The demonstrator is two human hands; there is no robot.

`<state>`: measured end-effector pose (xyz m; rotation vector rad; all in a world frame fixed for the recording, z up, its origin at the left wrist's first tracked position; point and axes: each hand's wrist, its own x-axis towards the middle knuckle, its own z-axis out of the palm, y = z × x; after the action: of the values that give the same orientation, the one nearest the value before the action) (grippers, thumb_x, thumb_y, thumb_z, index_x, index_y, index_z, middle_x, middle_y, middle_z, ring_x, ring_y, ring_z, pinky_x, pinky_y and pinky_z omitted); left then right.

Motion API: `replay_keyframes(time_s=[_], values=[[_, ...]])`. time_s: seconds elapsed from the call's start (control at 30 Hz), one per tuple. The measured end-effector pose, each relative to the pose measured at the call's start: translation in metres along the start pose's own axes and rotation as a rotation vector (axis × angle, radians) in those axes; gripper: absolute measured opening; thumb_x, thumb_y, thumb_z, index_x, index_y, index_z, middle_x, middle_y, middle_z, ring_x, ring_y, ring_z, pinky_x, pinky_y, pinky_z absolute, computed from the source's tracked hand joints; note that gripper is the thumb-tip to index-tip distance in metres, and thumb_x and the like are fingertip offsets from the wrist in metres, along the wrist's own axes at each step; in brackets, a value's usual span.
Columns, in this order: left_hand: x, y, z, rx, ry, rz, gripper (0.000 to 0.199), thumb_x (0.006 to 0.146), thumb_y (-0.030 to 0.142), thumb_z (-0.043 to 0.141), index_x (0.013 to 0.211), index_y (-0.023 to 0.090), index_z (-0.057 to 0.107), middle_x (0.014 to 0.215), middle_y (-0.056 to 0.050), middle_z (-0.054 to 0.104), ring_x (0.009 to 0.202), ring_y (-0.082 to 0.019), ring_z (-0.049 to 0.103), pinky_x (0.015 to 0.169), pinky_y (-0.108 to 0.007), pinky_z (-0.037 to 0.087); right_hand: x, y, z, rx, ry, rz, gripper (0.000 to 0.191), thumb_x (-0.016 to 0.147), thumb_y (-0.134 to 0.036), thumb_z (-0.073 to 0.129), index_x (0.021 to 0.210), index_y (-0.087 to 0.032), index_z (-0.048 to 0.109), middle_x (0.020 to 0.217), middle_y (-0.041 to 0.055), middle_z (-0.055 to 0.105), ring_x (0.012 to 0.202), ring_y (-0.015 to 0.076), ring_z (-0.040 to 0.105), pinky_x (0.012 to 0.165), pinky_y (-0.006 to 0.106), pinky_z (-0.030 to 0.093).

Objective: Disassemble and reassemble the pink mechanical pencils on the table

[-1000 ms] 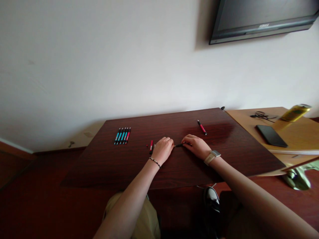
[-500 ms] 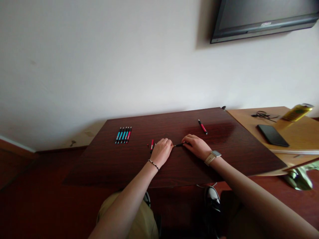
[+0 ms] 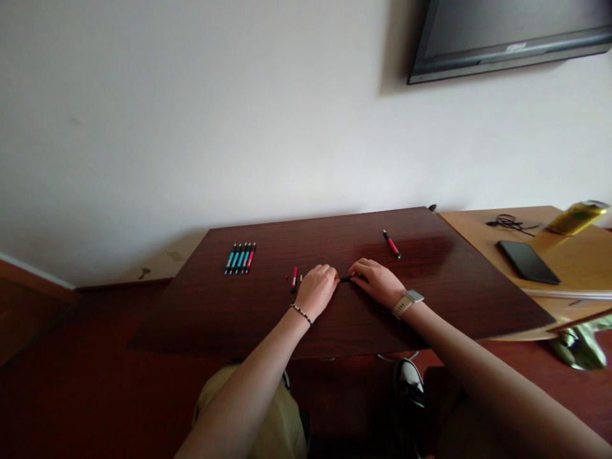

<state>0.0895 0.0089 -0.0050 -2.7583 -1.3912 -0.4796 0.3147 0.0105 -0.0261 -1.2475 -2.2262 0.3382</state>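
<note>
Over the middle of the dark table my left hand (image 3: 317, 290) is closed, its fingertips pinching the end of a thin pen refill that they mostly hide. My right hand (image 3: 377, 280), wearing a watch, pinches a black pen part (image 3: 345, 279) that bridges the short space between both hands. Just left of my left hand lie a red-and-black pen barrel (image 3: 294, 280), a small pale piece (image 3: 301, 278) and a tiny red piece (image 3: 287, 277). A whole red pen (image 3: 392, 244) rests beyond my right hand.
On the left of the tabletop (image 3: 215, 319), several blue pens (image 3: 236, 259) and a red pen (image 3: 251, 259) lie in a row. A lighter table at right carries a phone (image 3: 527, 261), a black cable (image 3: 509, 222) and a yellow can (image 3: 577, 218). A screen (image 3: 511, 38) hangs on the wall.
My left hand has come closer to my right, and less of the thin refill and black part shows between them. The view has shifted slightly.
</note>
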Motion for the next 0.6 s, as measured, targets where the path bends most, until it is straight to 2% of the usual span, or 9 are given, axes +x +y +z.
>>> replay_keyframes(time_s=[0.27,0.6], values=[[-0.025,-0.017,-0.021,-0.064,0.073,-0.036,0.012,0.102,0.024,0.063,0.091,0.02,0.066,0.095,-0.004,0.068,0.092,-0.019,0.063,0.089,-0.034,0.051,-0.001,0.001,0.001,-0.012,-0.002,-0.002,0.009,0.098,-0.021,0.064,0.102,-0.025,0.069,0.109,0.006,0.069,0.102,0.0235,0.064,0.092,0.036,0.051],[-0.062,-0.041,-0.031,-0.037,0.014,-0.088,0.009,0.098,0.021,0.067,0.089,0.021,0.068,0.094,-0.003,0.07,0.09,-0.02,0.065,0.087,-0.033,0.052,0.0,-0.002,0.001,-0.014,-0.005,-0.008,0.008,0.098,-0.021,0.063,0.102,-0.025,0.069,0.108,0.0066,0.069,0.101,0.0242,0.064,0.091,0.036,0.051]])
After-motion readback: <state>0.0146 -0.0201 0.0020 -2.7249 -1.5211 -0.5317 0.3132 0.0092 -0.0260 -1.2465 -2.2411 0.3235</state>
